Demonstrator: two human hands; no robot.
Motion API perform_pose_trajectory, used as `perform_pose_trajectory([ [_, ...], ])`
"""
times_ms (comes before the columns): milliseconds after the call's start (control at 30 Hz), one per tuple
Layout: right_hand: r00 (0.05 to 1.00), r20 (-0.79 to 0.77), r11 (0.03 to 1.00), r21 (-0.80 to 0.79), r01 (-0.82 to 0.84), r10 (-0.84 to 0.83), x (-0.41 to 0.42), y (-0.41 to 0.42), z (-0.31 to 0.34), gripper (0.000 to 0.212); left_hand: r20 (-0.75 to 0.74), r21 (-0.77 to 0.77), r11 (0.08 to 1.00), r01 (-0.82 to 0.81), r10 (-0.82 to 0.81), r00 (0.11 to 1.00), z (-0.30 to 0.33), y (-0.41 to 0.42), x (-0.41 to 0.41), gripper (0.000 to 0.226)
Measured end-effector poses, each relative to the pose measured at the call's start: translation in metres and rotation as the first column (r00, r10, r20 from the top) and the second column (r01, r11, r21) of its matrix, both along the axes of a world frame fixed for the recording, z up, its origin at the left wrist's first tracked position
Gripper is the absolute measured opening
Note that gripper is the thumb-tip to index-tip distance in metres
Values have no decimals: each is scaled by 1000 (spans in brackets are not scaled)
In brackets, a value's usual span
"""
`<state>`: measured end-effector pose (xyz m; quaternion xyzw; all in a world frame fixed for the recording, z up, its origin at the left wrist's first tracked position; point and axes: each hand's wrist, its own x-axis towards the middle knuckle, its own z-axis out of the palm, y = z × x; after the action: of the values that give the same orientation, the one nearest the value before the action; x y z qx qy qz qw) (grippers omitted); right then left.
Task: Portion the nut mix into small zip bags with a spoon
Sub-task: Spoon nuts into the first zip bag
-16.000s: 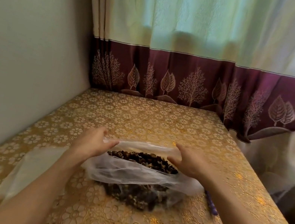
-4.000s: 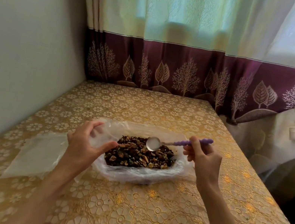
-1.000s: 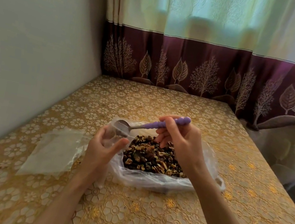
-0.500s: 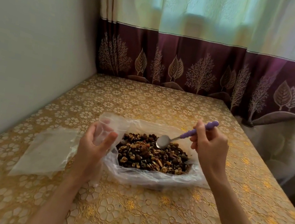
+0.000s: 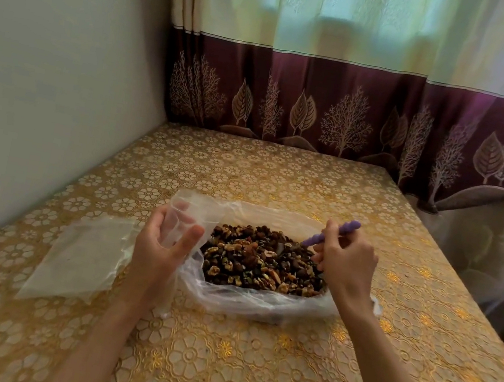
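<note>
Two hands engaged; right hand (image 5: 345, 264) pinches the purple spoon (image 5: 332, 235), bowl end dug into the nut mix (image 5: 264, 265), handle slanting up and back to the right; left hand (image 5: 164, 242) is curled round a small zip bag (image 5: 179, 222), mouth held up, just left of the big bag (image 5: 258, 299). The loaded spoon's transfer likely runs leftward across the pile, bowl end leading; the spare bags (image 5: 80, 258) lie flat further left on the table (image 5: 245, 375).

Both bare forearms reach forward. The left hand (image 5: 163, 246) is upright, palm turned inward, thumb and fingers curled in a loose grip around a small clear bag (image 5: 178, 223). The right hand (image 5: 345, 263) is knuckles-up, fingers pinched on a purple spoon handle (image 5: 332, 235).
</note>
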<state>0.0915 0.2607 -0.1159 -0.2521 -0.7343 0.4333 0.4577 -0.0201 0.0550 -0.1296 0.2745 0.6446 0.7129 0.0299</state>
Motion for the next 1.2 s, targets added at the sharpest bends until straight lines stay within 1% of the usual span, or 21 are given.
perform_pose_trajectory([
  [67,1000,-16,987,-161,-27,25,0,2,-3,38,6,-4,1000,3,-3,1000,0,0,0,75],
  [167,995,-56,909,-404,-103,88,-1,3,-7,40,0,-15,1000,-3,3,1000,0,1,0,76],
  [233,992,-79,865,-485,-127,101,-1,4,-9,38,-11,-23,1000,-15,15,1000,-1,1,0,76],
  [367,985,-142,811,-564,-158,94,2,5,-10,35,-32,-49,998,-39,38,999,-2,0,-1,76],
  [433,982,-170,803,-571,-169,86,4,6,-8,35,-42,-70,996,-51,48,998,-2,0,-2,75],
  [533,980,-185,821,-545,-168,77,7,6,-5,37,-41,-82,995,-56,53,998,-4,0,-3,75],
  [633,977,-203,840,-519,-157,57,10,6,-3,37,-38,-100,994,-43,39,998,-5,-1,-2,84],
  [833,968,-246,861,-480,-166,49,10,6,9,39,-65,-167,985,-38,27,998,-5,-1,-1,93],
  [967,950,-291,878,-417,-234,115,7,-3,29,40,-81,-195,978,-69,54,995,-4,-1,-2,102],
  [1067,930,-320,876,-378,-301,181,4,-16,45,41,-89,-177,981,-76,61,994,-3,0,-2,106],
  [1200,894,-315,860,-302,-412,318,-1,-42,56,45,-79,-173,982,-82,70,994,-5,1,-3,108],
])
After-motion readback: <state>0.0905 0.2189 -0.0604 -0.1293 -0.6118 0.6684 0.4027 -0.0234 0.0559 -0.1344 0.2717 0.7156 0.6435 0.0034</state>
